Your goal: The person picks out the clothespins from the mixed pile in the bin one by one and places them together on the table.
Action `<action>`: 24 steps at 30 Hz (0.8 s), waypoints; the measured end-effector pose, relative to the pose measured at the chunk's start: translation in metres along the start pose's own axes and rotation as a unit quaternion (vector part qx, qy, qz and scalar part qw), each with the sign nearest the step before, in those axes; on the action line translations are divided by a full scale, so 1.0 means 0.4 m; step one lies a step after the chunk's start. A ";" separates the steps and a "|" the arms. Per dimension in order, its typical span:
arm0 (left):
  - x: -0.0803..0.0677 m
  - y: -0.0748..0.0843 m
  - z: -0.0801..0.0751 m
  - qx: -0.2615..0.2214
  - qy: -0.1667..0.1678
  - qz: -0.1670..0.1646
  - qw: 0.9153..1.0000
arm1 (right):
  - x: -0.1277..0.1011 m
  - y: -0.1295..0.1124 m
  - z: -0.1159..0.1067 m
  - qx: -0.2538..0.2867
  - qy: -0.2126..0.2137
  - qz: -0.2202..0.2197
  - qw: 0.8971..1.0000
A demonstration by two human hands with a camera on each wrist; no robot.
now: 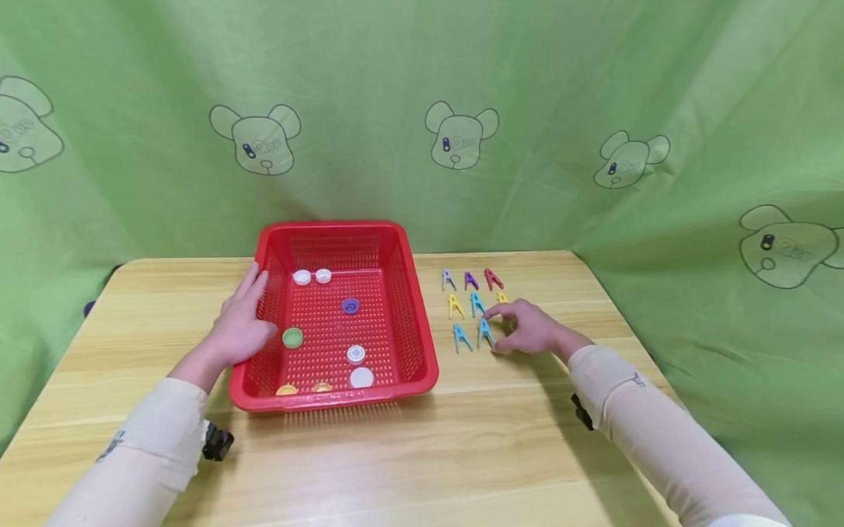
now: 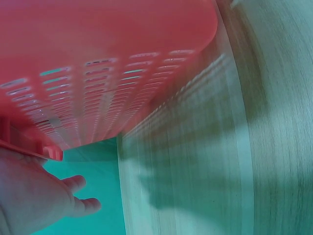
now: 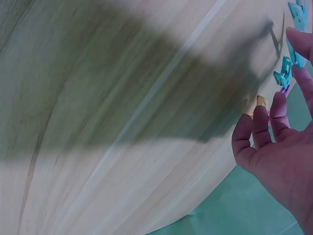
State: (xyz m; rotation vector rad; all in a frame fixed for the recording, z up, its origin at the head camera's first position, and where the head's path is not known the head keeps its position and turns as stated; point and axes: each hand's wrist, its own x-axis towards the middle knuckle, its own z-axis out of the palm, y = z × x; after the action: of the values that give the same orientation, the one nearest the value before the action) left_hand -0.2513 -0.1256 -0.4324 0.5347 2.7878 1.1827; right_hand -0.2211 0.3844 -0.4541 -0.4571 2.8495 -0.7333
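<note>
My left hand (image 1: 241, 324) rests on the left rim of a red plastic basket (image 1: 343, 392), thumb over the inner side. Two of its fingers (image 2: 88, 205) stretch out straight beyond the wall in the left wrist view. To the right, my right hand (image 1: 532, 327) reaches low over the table with thumb and forefinger apart. Their tips are right at a light blue clothespin (image 1: 485, 335), which shows between them in the right wrist view. Another blue clothespin (image 1: 462, 337) lies just left of it. A yellow clothespin (image 1: 502, 297) is partly hidden behind the hand.
Farther back lie grey-blue (image 1: 448, 279), purple (image 1: 471, 280), red (image 1: 493, 278), yellow (image 1: 454, 306) and blue clothespins (image 1: 477, 303). Inside the basket are several round caps, among them a green cap (image 1: 293, 338) and a purple cap (image 1: 350, 305). A green curtain (image 1: 363, 188) hangs behind the wooden table (image 1: 402, 481).
</note>
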 end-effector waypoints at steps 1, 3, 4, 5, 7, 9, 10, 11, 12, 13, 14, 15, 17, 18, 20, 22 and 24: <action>0.000 0.001 0.000 0.000 0.000 0.000 1.000 | -0.001 0.002 0.000 -0.003 -0.003 0.001 1.000; -0.001 0.002 0.000 -0.001 0.000 -0.002 1.000 | -0.003 0.006 0.002 -0.016 -0.005 0.005 1.000; -0.001 0.003 0.000 -0.001 0.000 -0.003 1.000 | -0.004 0.007 0.003 -0.024 -0.006 0.008 1.000; -0.001 0.003 0.000 -0.001 0.000 -0.003 1.000 | -0.005 0.007 0.004 -0.031 -0.008 0.010 0.999; -0.001 0.004 0.000 0.000 -0.001 -0.003 1.000 | -0.007 0.007 0.006 -0.047 -0.010 0.014 0.999; 0.000 0.004 -0.001 0.000 -0.001 -0.003 1.000 | -0.008 0.006 0.009 -0.059 -0.012 0.020 0.998; 0.001 0.004 -0.001 0.000 -0.002 -0.003 1.000 | -0.008 0.005 0.010 -0.063 -0.013 0.021 0.998; 0.001 0.003 -0.001 -0.002 -0.002 -0.002 1.000 | -0.008 0.006 0.011 -0.066 -0.014 0.021 0.998; 0.002 0.003 -0.001 -0.006 -0.002 0.000 1.000 | -0.008 0.007 0.012 -0.069 -0.016 0.024 0.997; 0.002 0.003 -0.001 -0.014 -0.003 0.003 1.000 | -0.009 0.007 0.013 -0.072 -0.017 0.026 0.997; 0.003 0.002 -0.001 -0.022 -0.003 0.006 1.000 | -0.009 0.008 0.013 -0.073 -0.018 0.026 0.997; 0.004 0.002 -0.001 -0.033 -0.004 0.009 0.999 | -0.010 0.009 0.013 -0.074 -0.019 0.026 0.997; 0.005 0.000 0.000 -0.058 -0.007 0.016 0.998 | -0.011 0.010 0.014 -0.074 -0.021 0.025 0.997; 0.005 0.000 0.000 -0.071 -0.009 0.017 0.997 | -0.012 0.010 0.014 -0.075 -0.022 0.025 0.997; 0.005 -0.002 0.000 -0.098 -0.014 0.015 0.995 | -0.014 0.008 0.013 -0.077 -0.023 0.022 0.996; 0.006 -0.005 -0.001 -0.122 -0.021 0.009 0.992 | -0.015 0.002 0.011 -0.088 -0.022 0.019 0.996; 0.007 -0.006 -0.006 -0.138 -0.026 0.002 0.990 | -0.015 -0.008 0.005 -0.098 -0.017 0.020 0.995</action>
State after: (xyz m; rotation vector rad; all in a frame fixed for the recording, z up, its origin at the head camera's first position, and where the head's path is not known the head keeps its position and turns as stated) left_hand -0.2552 -0.1278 -0.4324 0.5359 2.5215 1.4978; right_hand -0.2144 0.3828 -0.4536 -0.4341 2.9016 -0.4358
